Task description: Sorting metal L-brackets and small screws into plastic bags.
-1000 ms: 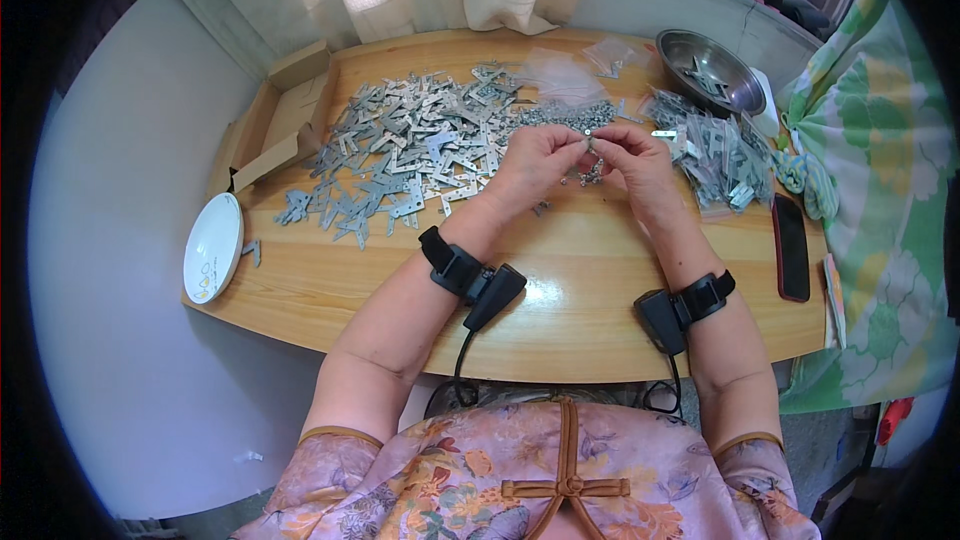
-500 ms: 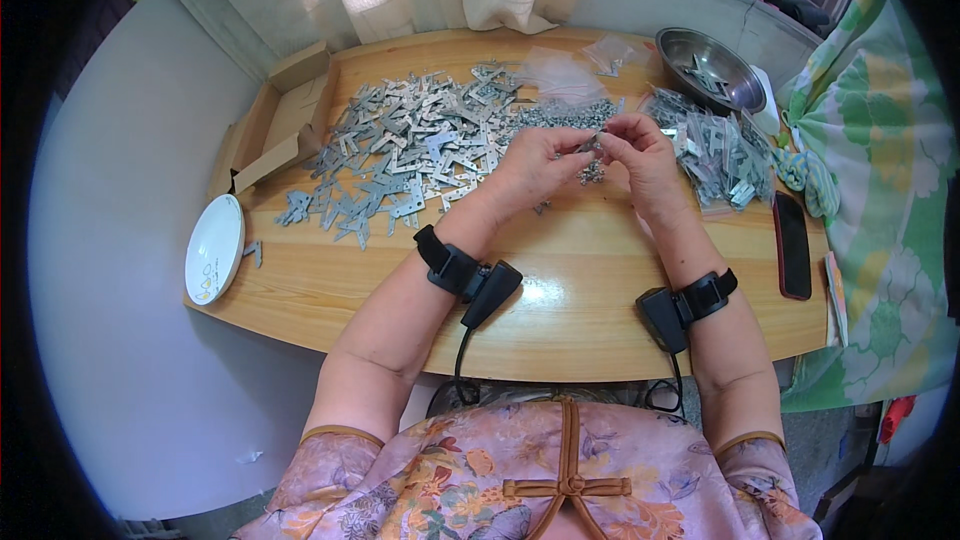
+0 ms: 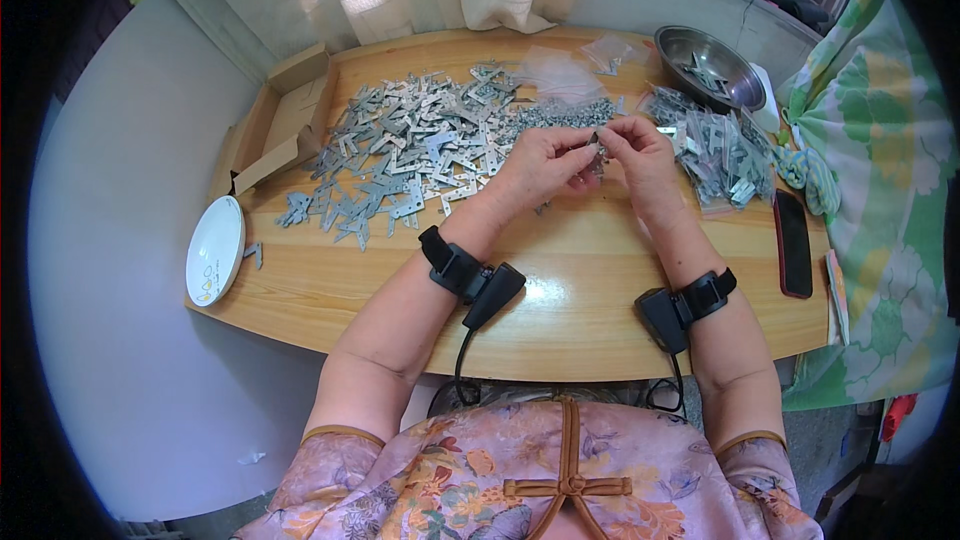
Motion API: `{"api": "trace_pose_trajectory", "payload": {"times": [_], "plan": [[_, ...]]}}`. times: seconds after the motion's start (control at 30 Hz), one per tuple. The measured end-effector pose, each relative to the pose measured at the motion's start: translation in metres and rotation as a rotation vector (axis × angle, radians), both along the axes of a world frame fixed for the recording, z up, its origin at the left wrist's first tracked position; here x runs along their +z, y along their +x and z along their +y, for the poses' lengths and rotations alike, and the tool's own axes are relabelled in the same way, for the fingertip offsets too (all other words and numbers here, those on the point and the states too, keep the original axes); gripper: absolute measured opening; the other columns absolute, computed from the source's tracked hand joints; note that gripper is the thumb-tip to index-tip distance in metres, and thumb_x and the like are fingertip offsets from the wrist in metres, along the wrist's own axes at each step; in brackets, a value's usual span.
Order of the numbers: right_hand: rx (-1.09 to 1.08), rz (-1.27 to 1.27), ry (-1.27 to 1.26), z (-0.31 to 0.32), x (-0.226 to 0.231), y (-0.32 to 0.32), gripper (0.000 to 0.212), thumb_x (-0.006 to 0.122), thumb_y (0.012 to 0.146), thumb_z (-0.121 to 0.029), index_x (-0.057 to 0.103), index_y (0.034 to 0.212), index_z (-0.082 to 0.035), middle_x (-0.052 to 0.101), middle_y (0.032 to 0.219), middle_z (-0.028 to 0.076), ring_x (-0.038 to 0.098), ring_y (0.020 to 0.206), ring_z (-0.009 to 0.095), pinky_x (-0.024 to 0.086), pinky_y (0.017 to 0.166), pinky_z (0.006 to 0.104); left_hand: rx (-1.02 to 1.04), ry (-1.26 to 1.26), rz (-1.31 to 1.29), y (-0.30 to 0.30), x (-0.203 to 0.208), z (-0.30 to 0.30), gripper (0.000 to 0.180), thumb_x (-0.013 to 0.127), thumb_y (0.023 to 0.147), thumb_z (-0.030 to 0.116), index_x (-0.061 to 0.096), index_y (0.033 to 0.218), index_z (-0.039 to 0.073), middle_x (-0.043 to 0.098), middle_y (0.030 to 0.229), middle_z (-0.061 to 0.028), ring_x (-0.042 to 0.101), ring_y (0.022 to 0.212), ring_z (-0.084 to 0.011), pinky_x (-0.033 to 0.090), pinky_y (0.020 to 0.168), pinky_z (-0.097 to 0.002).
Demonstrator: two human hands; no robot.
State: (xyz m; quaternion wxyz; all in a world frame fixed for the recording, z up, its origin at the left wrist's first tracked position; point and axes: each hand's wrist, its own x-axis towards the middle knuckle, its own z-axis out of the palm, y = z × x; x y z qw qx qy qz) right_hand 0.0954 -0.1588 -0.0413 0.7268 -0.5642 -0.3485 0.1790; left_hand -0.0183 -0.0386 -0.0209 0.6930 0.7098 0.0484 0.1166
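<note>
Above the middle of the table, my left hand and my right hand meet fingertip to fingertip. Pinched between both thumbs and forefingers is a small dark metal piece; its exact kind is too small to make out. Just behind and below the fingers spreads a heap of small shiny screws, partly hidden by my hands. To the left of my left hand lies a wide pile of flat L-shaped metal brackets. Beside my right hand are clear plastic bags filled with metal brackets.
A steel bowl with a few brackets stands at the back right. Empty clear bags lie behind the screws. A black phone rests at the right edge, an open cardboard box and a white dish at the left.
Both hands stay in nearly the same place. The left fingers have curled and shifted slightly, and the small metal piece sits a little differently between the fingertips.
</note>
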Motion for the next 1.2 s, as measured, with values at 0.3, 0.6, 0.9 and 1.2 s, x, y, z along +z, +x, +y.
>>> {"api": "trace_pose_trajectory", "payload": {"times": [0.3, 0.6, 0.9, 1.2], "plan": [[-0.449, -1.101, -0.144, 0.0, 0.012, -0.005, 0.008, 0.061, 0.076, -0.011, 0.054, 0.078, -0.006, 0.055, 0.072, 0.011, 0.056, 0.068, 0.029, 0.045, 0.058, 0.0364, -0.011, 0.053, -0.075, 0.007, -0.014, 0.004, 0.028, 0.056, 0.086, 0.006, 0.058, 0.113, 0.003, 0.064, 0.09, -0.0038, 0.06, 0.077, -0.0082, 0.052, 0.068, -0.0214], [-0.532, -1.258, -0.22, 0.001, 0.015, -0.008, 0.012, 0.058, 0.078, -0.015, 0.05, 0.076, -0.008, 0.051, 0.07, 0.01, 0.055, 0.068, 0.028, 0.045, 0.057, 0.0386, 0.025, 0.084, -0.154, 0.01, -0.016, -0.001, 0.027, 0.058, 0.084, 0.003, 0.059, 0.111, 0.002, 0.064, 0.091, -0.0029, 0.059, 0.079, -0.0068, 0.051, 0.069, -0.0216], [-0.554, -1.218, -0.186, 0.003, 0.008, -0.002, 0.017, 0.056, 0.083, -0.019, 0.05, 0.072, -0.009, 0.053, 0.064, 0.011, 0.055, 0.061, 0.03, 0.044, 0.052, 0.0404, 0.109, 0.192, -0.117, 0.01, -0.017, 0.0, 0.026, 0.06, 0.083, 0.005, 0.061, 0.109, 0.002, 0.063, 0.095, -0.0023, 0.058, 0.079, -0.0066, 0.049, 0.068, -0.0203], [-0.457, -1.033, -0.163, 0.003, 0.004, -0.004, 0.023, 0.054, 0.086, -0.023, 0.05, 0.069, -0.008, 0.053, 0.06, 0.014, 0.054, 0.056, 0.033, 0.04, 0.049, 0.0412, 0.2, 0.226, -0.207, 0.009, -0.011, -0.004, 0.019, 0.062, 0.076, 0.001, 0.065, 0.094, 0.0, 0.065, 0.077, -0.0032, 0.06, 0.063, -0.008, 0.049, 0.057, -0.0214]]}}
